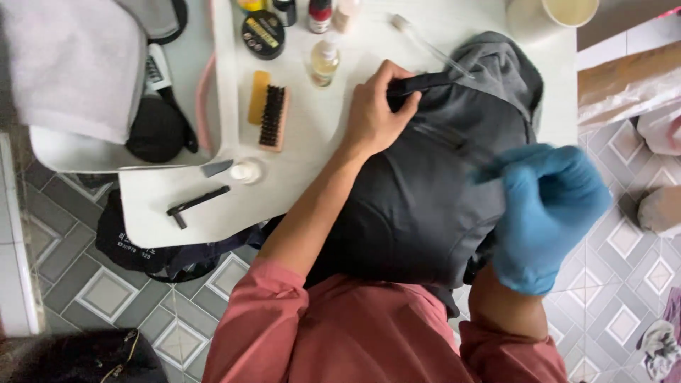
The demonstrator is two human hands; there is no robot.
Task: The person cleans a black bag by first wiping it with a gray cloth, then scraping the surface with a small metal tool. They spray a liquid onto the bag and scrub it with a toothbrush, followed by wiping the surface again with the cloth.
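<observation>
A dark grey backpack [418,198] lies on the white table [312,142], its lower end over my lap. My bare left hand [374,113] grips the black strap [420,84] at the backpack's top. My right hand [546,213], in a blue glove, hovers blurred over the backpack's right side with fingers curled; whether it holds something small I cannot tell.
A wooden brush with black bristles [269,110], small bottles [325,60], a round tin [263,33], a black tool [195,204] and a white cap [245,171] lie on the table. A white towel [71,64] sits at left. Tiled floor surrounds; a black bag [135,245] lies below the table.
</observation>
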